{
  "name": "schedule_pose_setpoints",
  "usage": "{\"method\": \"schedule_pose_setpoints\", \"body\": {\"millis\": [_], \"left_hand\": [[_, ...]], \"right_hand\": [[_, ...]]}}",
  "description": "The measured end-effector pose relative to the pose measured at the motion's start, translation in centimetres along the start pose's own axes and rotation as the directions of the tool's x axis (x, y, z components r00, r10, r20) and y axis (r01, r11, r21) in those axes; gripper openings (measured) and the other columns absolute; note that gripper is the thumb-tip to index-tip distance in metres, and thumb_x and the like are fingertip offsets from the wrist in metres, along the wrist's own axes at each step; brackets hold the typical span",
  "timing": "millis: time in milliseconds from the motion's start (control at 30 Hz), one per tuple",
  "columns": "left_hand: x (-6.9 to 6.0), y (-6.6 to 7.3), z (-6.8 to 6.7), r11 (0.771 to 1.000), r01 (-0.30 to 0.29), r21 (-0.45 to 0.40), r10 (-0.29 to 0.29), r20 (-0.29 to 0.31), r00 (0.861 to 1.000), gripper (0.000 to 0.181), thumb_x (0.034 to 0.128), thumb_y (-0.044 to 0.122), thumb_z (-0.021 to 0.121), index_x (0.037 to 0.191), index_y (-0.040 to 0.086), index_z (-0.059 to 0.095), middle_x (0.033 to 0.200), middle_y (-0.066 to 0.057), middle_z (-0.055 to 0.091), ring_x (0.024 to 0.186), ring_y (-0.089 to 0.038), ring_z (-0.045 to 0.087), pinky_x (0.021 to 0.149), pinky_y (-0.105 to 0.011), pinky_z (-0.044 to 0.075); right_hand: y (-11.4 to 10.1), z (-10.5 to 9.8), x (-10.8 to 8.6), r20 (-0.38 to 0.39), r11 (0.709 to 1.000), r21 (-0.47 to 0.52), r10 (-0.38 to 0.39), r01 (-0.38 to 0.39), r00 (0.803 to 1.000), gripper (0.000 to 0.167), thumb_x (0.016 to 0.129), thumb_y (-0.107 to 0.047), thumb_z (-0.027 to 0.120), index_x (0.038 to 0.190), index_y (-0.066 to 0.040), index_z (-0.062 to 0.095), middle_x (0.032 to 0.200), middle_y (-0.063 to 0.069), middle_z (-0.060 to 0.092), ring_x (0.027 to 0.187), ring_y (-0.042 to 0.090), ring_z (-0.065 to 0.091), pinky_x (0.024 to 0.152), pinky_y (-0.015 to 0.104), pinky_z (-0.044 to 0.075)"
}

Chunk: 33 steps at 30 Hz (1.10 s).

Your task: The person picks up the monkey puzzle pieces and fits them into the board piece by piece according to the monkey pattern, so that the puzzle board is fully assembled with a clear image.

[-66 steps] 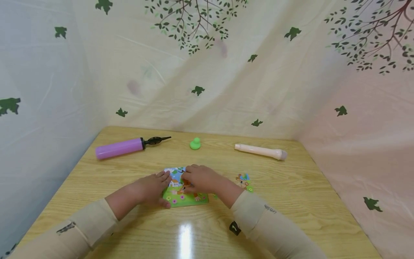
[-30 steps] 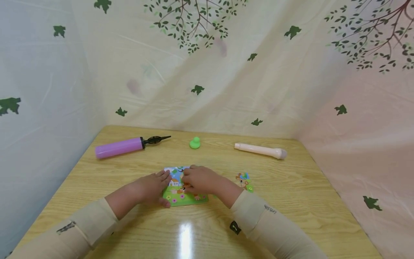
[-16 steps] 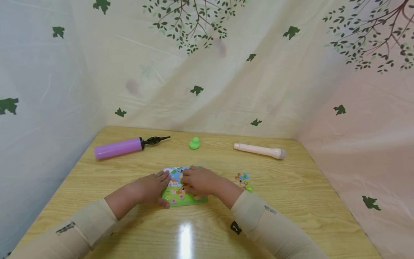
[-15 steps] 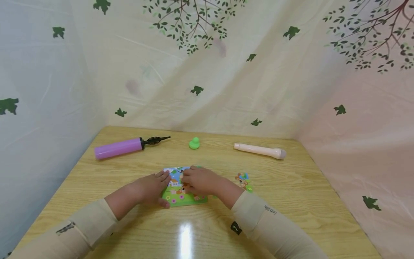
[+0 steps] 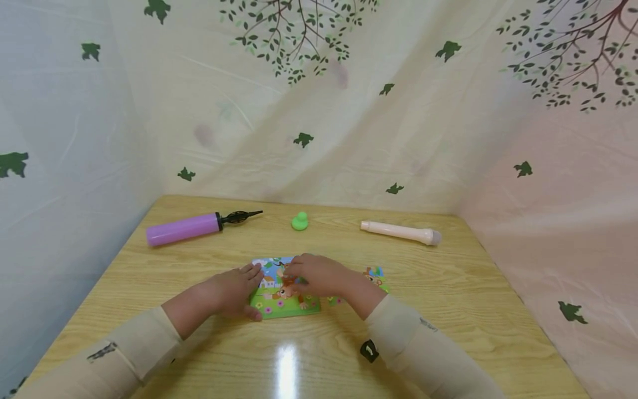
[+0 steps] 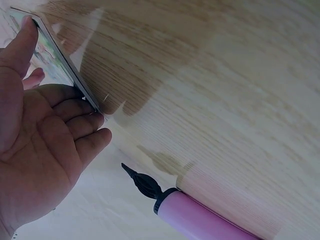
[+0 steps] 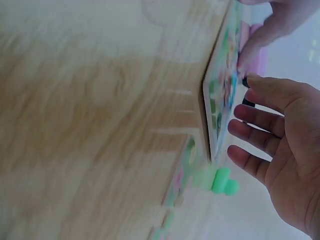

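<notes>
A jigsaw puzzle board [image 5: 294, 310] with a house, flowers and a brown cartoon animal lies flat on the wooden table. My left hand [image 5: 231, 291] rests on its left side, fingers extended on the edge and thumb by the near corner. In the left wrist view, that hand's fingertips touch the rim of the board [image 6: 65, 65]. Over the board's right part is my right hand [image 5: 321, 277], its fingers loosely bent. The right wrist view shows that hand [image 7: 295, 135] apart from the board, with nothing visible in it. Loose puzzle pieces [image 5: 376, 277] lie right of the board, partly behind the right forearm.
At the back left lies a purple hand pump [image 5: 184, 229] with a black nozzle. A green rubber duck [image 5: 300, 221] stands at the back middle, and a pale toy microphone [image 5: 401, 232] lies at the back right. Patterned cloth [image 5: 309, 111] hangs around the wooden table [image 5: 448, 310].
My right hand has come slightly up and to the right, its fingers loosening. More of the brown animal picture and a piece beside the board now show. The left hand stays still.
</notes>
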State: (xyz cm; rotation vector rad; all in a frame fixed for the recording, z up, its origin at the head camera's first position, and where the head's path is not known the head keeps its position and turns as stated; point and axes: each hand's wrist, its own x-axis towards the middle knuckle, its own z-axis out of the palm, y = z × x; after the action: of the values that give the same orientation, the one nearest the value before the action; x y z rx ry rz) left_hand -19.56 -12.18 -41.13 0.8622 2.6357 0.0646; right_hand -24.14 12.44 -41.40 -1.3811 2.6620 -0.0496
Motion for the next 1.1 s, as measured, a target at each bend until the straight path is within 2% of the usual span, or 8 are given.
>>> {"method": "schedule_pose_setpoints", "body": {"millis": [133, 300, 433, 700, 833, 933, 1100], "left_hand": [[0.0, 0.0, 0.1, 1.0, 0.009, 0.003, -0.009, 0.006, 1.0, 0.1, 0.0857, 0.061, 0.064, 0.152, -0.003, 0.027, 0.161, -0.022, 0.019, 0.149, -0.039, 0.017, 0.121, -0.052, 0.023], [0.0, -0.1, 0.2, 1.0, 0.012, 0.001, -0.012, 0.006, 1.0, 0.1, 0.0857, 0.062, 0.063, 0.153, -0.003, 0.026, 0.162, -0.021, 0.018, 0.15, -0.039, 0.016, 0.121, -0.053, 0.022], [0.0, -0.1, 0.3, 1.0, 0.015, -0.006, -0.015, 0.005, 1.0, 0.1, 0.086, 0.061, 0.063, 0.153, -0.003, 0.026, 0.162, -0.021, 0.018, 0.15, -0.039, 0.015, 0.121, -0.053, 0.022], [0.0, -0.1, 0.2, 1.0, 0.017, -0.007, -0.017, 0.007, 1.0, 0.1, 0.0859, 0.061, 0.063, 0.153, -0.003, 0.026, 0.162, -0.021, 0.017, 0.15, -0.039, 0.015, 0.121, -0.053, 0.021], [0.0, -0.1, 0.3, 1.0, 0.017, -0.008, -0.017, 0.01, 1.0, 0.1, 0.0859, 0.061, 0.063, 0.153, -0.002, 0.026, 0.162, -0.021, 0.017, 0.15, -0.038, 0.015, 0.121, -0.053, 0.021], [0.0, -0.1, 0.2, 1.0, 0.017, -0.005, -0.017, 0.012, 1.0, 0.1, 0.0861, 0.061, 0.063, 0.153, -0.002, 0.025, 0.162, -0.021, 0.017, 0.15, -0.038, 0.015, 0.121, -0.052, 0.021], [-0.1, -0.1, 0.1, 1.0, 0.022, -0.013, -0.022, 0.015, 1.0, 0.1, 0.0862, 0.061, 0.063, 0.153, -0.002, 0.025, 0.162, -0.021, 0.017, 0.15, -0.038, 0.014, 0.121, -0.052, 0.021]], "right_hand": [[1.0, -0.8, -1.1, -0.03, 0.998, 0.03, 0.054, -0.053, 0.998, 0.04, 0.1, -0.034, 0.057, 0.136, -0.016, 0.058, 0.127, -0.001, 0.059, 0.117, 0.016, 0.055, 0.099, 0.033, 0.05], [2.8, -1.6, -2.8, -0.072, 0.989, 0.07, 0.139, -0.134, 0.988, 0.038, 0.099, -0.031, 0.059, 0.133, -0.013, 0.06, 0.127, 0.002, 0.059, 0.117, 0.018, 0.055, 0.099, 0.036, 0.05], [4.4, -2.1, -4.6, -0.098, 0.974, 0.094, 0.216, -0.207, 0.971, 0.039, 0.099, -0.03, 0.061, 0.133, -0.011, 0.06, 0.129, 0.005, 0.059, 0.121, 0.024, 0.056, 0.101, 0.041, 0.049], [7.6, -2.8, -8.5, -0.107, 0.936, 0.125, 0.344, -0.33, 0.933, 0.041, 0.097, -0.026, 0.063, 0.133, -0.007, 0.059, 0.13, 0.01, 0.058, 0.114, 0.027, 0.06, 0.094, 0.044, 0.053], [9.0, -2.4, -10.3, -0.066, 0.913, 0.146, 0.393, -0.381, 0.917, 0.041, 0.096, -0.023, 0.064, 0.132, -0.004, 0.059, 0.131, 0.013, 0.059, 0.114, 0.03, 0.06, 0.093, 0.045, 0.052], [9.8, -2.1, -11.5, -0.005, 0.898, 0.155, 0.417, -0.411, 0.909, 0.038, 0.096, -0.018, 0.063, 0.13, -0.001, 0.059, 0.128, 0.015, 0.059, 0.11, 0.031, 0.062, 0.091, 0.046, 0.053], [10.7, -1.3, -12.9, 0.095, 0.865, 0.185, 0.458, -0.467, 0.884, 0.036, 0.094, -0.011, 0.062, 0.129, -0.002, 0.059, 0.122, 0.016, 0.059, 0.107, 0.032, 0.061, 0.09, 0.049, 0.053]]}}
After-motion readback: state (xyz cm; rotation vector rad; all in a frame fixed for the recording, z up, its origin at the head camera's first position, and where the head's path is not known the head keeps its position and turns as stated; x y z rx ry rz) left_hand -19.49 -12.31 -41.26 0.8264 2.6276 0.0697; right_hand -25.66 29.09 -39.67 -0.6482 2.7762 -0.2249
